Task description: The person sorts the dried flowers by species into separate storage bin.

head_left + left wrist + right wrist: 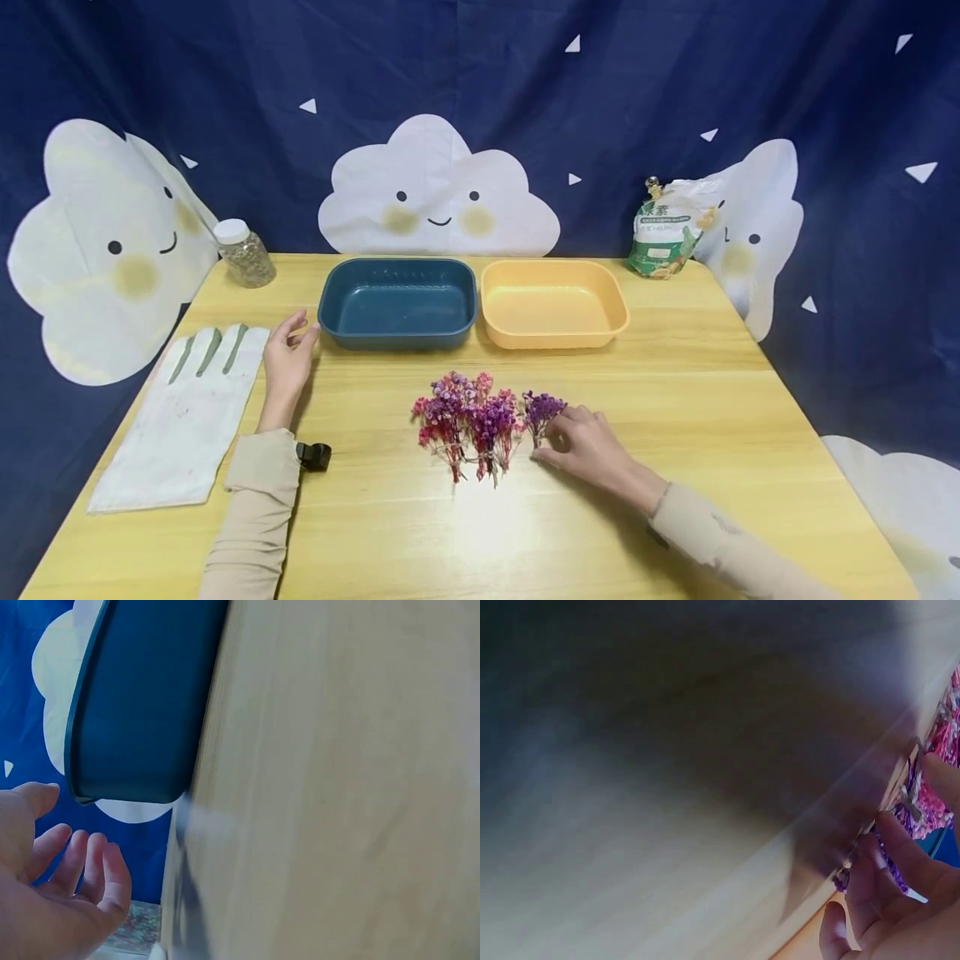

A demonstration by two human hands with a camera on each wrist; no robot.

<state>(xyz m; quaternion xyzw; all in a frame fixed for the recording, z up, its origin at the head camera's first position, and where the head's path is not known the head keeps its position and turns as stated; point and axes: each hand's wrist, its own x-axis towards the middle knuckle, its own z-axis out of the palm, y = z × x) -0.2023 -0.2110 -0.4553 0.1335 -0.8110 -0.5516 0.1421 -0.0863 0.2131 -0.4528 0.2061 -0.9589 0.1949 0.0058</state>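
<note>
My right hand (592,450) is low over the table, its thumb and fingers curled round the stems of a small bunch of purple dried flowers (542,408). Thin twine (910,806) ties these stems in the right wrist view. Just left of it lie several pink and purple dried flower bunches (480,417), heads pointing away from me. My left hand (288,358) is beside the near left corner of a dark blue basin (397,342). Its fingers are loosely bent with nothing in them, and in the left wrist view they are apart from the basin wall (142,712).
A yellow basin (555,340) stands right of the blue one. A white cloth glove (180,417) with green stripes lies at the left. Along the back are a white-lidded jar (251,262) at left and a green-and-white bag (663,242) at right. A patterned curtain (465,67) hangs behind.
</note>
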